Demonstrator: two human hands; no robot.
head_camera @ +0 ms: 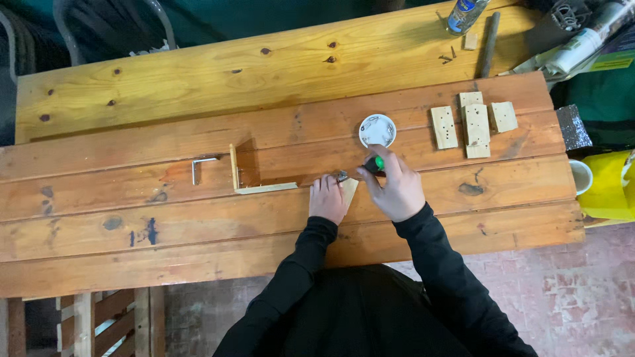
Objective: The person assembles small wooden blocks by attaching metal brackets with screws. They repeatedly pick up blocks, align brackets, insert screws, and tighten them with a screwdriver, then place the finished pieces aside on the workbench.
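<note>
Your left hand point(329, 198) lies flat with fingers together, pressing down on a small wood piece point(347, 190) in the middle of the frame. Your right hand point(395, 188) is curled around a screwdriver point(375, 164) with a green and black handle, its tip pointing at the little metal part point(342, 176) on that wood.

I think you are driving in a screw. Keep the left hand pushing hard so the wood does not slide. Hold the screwdriver straight up over the screw and turn slowly. Keep your left fingertips away from the tip.

Now count. One white round dish point(377, 130) sits just above your right hand; I cannot tell how many screws are inside. Four small wood blocks point(471, 119) with holes lie toward the upper right. One L-shaped wood frame point(254, 185) lies left of your hands. One metal corner bracket point(200, 166) lies further left. One bottle point(465, 13) stands at the top right edge of the workbench point(132, 225).
</note>
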